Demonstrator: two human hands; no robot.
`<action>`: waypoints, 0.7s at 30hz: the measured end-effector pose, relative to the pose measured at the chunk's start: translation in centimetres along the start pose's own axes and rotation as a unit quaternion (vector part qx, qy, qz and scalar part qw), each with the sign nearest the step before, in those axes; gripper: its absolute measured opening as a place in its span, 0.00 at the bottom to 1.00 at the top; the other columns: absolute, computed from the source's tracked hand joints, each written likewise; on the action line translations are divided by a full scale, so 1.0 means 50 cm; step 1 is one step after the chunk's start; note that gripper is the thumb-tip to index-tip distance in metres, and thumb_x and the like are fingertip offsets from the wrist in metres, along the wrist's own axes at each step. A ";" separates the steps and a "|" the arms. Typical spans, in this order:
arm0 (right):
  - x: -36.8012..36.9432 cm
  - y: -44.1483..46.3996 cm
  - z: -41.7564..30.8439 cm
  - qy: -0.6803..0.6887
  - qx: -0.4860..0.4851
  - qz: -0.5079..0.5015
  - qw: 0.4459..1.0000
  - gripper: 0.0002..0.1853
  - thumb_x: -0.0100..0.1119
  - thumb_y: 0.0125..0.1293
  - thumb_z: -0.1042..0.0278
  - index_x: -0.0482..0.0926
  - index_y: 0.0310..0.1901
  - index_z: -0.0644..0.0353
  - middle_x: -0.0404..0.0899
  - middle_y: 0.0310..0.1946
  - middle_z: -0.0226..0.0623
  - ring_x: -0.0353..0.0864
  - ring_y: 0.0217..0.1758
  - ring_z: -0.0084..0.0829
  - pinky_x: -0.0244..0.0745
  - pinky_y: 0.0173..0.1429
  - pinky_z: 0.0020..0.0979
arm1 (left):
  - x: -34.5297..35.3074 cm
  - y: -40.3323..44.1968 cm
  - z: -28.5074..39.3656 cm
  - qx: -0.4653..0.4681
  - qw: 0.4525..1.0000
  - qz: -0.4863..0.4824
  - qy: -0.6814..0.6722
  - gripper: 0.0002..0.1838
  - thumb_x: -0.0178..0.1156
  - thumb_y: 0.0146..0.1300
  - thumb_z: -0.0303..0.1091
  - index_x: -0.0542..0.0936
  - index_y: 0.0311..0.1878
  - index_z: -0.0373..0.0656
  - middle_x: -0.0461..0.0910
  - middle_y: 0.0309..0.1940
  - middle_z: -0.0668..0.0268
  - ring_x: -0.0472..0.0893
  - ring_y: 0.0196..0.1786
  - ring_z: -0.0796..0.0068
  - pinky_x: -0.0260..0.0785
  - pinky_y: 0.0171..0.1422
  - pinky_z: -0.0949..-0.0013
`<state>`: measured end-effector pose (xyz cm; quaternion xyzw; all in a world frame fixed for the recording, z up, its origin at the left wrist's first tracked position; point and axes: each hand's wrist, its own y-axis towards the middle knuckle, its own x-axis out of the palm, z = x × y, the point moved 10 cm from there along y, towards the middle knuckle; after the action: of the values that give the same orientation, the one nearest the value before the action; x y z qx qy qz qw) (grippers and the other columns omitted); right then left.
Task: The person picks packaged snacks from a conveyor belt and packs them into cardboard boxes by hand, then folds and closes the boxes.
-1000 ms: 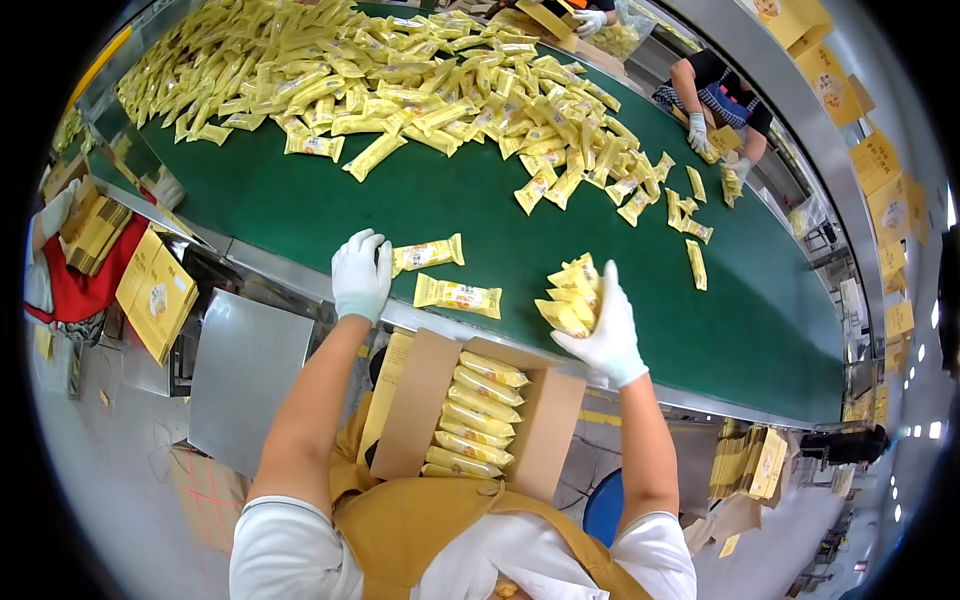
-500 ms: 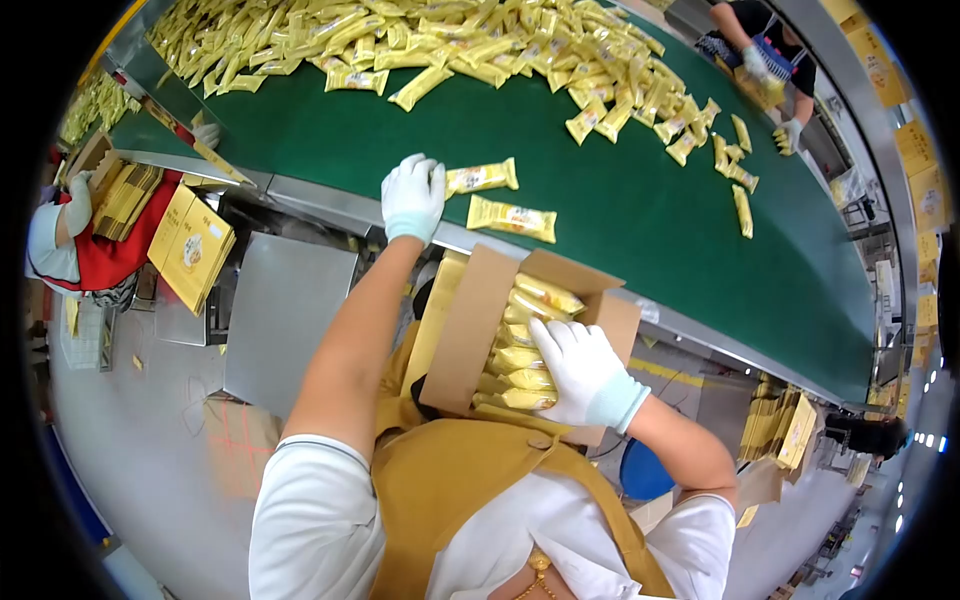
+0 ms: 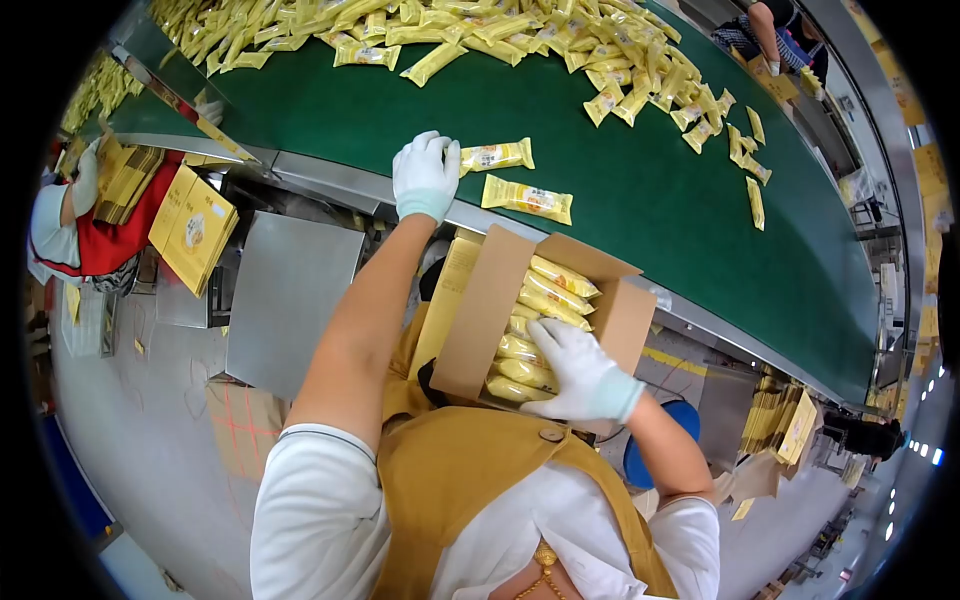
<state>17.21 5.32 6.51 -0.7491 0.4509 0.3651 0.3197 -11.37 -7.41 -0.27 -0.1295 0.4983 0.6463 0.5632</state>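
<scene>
My left hand (image 3: 425, 175), in a white glove, is at the near edge of the belt with its fingers curled round the left end of a yellow snack packet (image 3: 497, 156). That end is hidden by the fingers. Just below lies a second yellow packet (image 3: 527, 199), untouched. An opened cardboard box (image 3: 477, 315) stands against my front, its flaps up, with several yellow packets (image 3: 524, 373) in a row inside. My right hand (image 3: 580, 374), also gloved, reaches over the box's right side, fingers extended and resting on the packets.
A large heap of yellow packets (image 3: 480, 30) covers the far side of the green conveyor belt (image 3: 350, 130). A metal table (image 3: 290, 300) stands at left, near a stack of flat yellow cartons (image 3: 195, 230). Co-workers are at far left and upper right.
My view has shifted slightly. My right hand has slid nearer to me over the packets, exposing more of those at the box's far end. My left hand stays at the same packet.
</scene>
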 end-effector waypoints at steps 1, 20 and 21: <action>-0.039 -0.004 0.023 0.021 0.024 0.023 0.999 0.41 0.76 0.50 0.43 0.74 0.61 0.62 0.78 0.47 0.47 0.79 0.54 0.49 0.74 0.60 0.45 | 0.002 -0.002 -0.002 -0.002 1.000 -0.001 0.002 0.16 0.57 0.71 0.46 0.87 0.44 0.45 0.84 0.51 0.61 0.81 0.54 0.57 0.69 0.62 0.54; -0.220 -0.145 0.143 -0.030 0.109 0.355 0.928 0.10 0.67 0.57 0.73 0.88 0.42 0.58 0.86 0.37 0.40 0.85 0.41 0.44 0.80 0.49 0.36 | -0.023 -0.083 -0.008 0.028 0.996 -0.028 -0.074 0.32 0.63 0.66 0.43 0.70 0.69 0.36 0.74 0.65 0.48 0.73 0.67 0.47 0.63 0.74 0.53; -0.235 -0.174 0.149 -0.036 0.123 0.375 0.918 0.10 0.67 0.59 0.73 0.88 0.43 0.58 0.86 0.37 0.41 0.86 0.41 0.42 0.80 0.49 0.35 | -0.044 -0.099 0.007 0.023 0.995 -0.030 -0.094 0.32 0.63 0.66 0.42 0.70 0.69 0.36 0.74 0.66 0.47 0.73 0.68 0.47 0.63 0.75 0.53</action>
<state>19.36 19.92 13.71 -0.4657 0.7288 0.4264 0.2650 -6.25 -9.13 -0.98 -0.0704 0.4541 0.6265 0.6296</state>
